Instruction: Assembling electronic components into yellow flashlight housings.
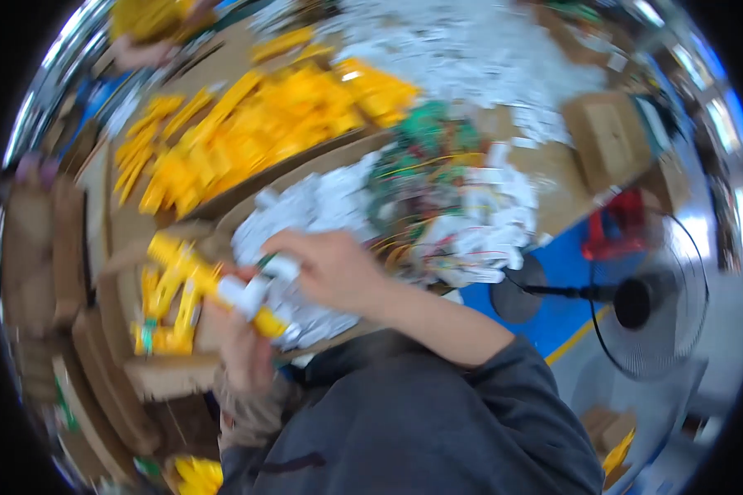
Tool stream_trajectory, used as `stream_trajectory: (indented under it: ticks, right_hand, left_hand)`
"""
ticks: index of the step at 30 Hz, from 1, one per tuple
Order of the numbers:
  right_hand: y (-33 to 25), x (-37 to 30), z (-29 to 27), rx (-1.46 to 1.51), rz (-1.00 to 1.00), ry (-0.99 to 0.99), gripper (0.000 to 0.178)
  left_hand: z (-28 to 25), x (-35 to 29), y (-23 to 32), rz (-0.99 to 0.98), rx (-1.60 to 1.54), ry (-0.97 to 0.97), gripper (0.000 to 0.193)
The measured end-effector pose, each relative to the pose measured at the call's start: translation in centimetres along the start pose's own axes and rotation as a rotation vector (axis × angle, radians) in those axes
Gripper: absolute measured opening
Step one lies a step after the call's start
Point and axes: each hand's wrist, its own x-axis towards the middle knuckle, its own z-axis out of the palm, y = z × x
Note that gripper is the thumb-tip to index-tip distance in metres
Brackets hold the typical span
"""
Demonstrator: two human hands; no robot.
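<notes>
In front of my body, my left hand (243, 342) is closed round a long yellow packet (198, 276), which slants from upper left to lower right. A white band or label (239, 295) lies across the packet near my fingers. My right hand (334, 268) reaches over from the right, its thumb and fingers pinched on a small white piece (281, 268) with a dark green spot, close beside the packet. Motion blur hides whether that piece touches the packet. Under both hands spreads a pile of white slips (309, 206) in a cardboard tray.
Beyond lies a heap of yellow packets (264, 124); more yellow packets (169, 313) sit in a box at left. A tangle of green and coloured strings (421, 165) borders the slips. A fan (636, 301) stands at right. Another person's hand (140, 54) shows at upper left.
</notes>
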Motion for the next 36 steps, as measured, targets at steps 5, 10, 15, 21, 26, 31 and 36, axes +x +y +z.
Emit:
stream_trajectory:
  ticks: [5,10,15,21,26,31,36]
  right_hand:
    - [-0.2,-0.9,-0.3,-0.093,0.169,0.032,0.030]
    - [-2.2,-0.3,-2.0,-0.152,0.039,-0.252,0.040]
    - [-0.4,-0.5,-2.0,-0.301,-0.355,-0.154,0.046]
    - [-0.7,1.2,-3.6,-0.238,-0.376,-0.385,0.042]
    - [-1.4,-0.4,-0.8,-0.109,-0.221,-0.087,0.041]
    - [-1.2,-1.2,1.3,-0.136,-0.170,0.038,0.040]
    - [-1.1,-1.0,1.2,-0.155,-0.231,0.010,0.041]
  left_hand:
    - [1.0,0.7,-0.6,-0.011,0.019,0.007,0.038]
    - [-0.5,0.8,-0.4,-0.096,-0.084,-0.007,0.040]
    - [-1.2,1.2,0.3,-0.196,-0.031,-0.113,0.045]
    - [-2.1,0.8,-0.3,-0.143,0.156,-0.237,0.046]
    - [-1.7,1.3,-1.6,-0.348,-0.627,-0.294,0.048]
    - [-0.7,1.4,-2.8,-0.347,-0.839,-0.451,0.057]
    - [0.1,0.3,-2.2,-0.294,-0.445,-0.276,0.056]
